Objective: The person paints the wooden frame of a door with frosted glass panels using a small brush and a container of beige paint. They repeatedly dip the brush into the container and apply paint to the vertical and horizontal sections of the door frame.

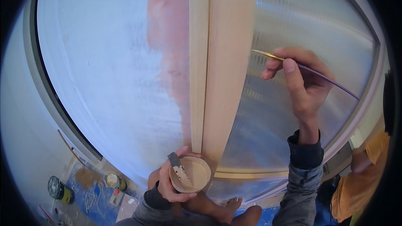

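Observation:
My right hand (303, 81) holds a thin artist's paintbrush (276, 57) with a gold ferrule and a purple handle; its pale tip points left, beside the edge of a wooden door frame strip (230, 53) and in front of a ribbed translucent panel (276, 125). Low in the view, my left hand (169, 179) grips a round tub of beige paint (198, 171). A flat, dark-ended scraper or stick (180, 168) coated with paint rests in the tub. Left of the wooden strips lies a white-painted surface (110, 69) with a reddish band (171, 69) along them.
At lower left, a dark open can (58, 188), another can (114, 180) and a small container with a red cap (116, 196) stand on a stained blue floor covering (91, 199), near a broom (84, 175). Another person in orange clothing (355, 191) is at lower right.

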Available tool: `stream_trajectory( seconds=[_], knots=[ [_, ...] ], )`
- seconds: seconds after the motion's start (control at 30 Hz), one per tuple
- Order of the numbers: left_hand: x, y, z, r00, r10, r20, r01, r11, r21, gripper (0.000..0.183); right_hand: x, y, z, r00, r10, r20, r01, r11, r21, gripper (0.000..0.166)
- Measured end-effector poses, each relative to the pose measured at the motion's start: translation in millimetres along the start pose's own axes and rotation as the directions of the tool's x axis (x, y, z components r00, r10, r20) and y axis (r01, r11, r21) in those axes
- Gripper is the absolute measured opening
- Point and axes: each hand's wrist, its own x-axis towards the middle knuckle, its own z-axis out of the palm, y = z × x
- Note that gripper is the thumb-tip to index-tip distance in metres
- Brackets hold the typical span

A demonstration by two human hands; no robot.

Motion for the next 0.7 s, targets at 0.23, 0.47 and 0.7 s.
stream_trajectory(
  seconds=[0.23,0.47,0.7],
  knots=[
    [-1,2,0,1.000,-0.013,0.006,0.013,1.000,0.028,0.115,1,2,-2,0.999,-0.034,0.029,0.036,0.997,-0.061,0.018],
    [-1,0,1,1.000,-0.012,0.002,0.012,1.000,-0.001,0.116,-1,5,-5,0.997,-0.037,0.063,0.042,0.996,-0.078,0.017],
    [-2,-5,3,1.000,-0.016,0.008,0.016,1.000,-0.004,0.117,-5,9,-10,0.994,-0.062,0.088,0.069,0.995,-0.077,0.018]
  ],
)
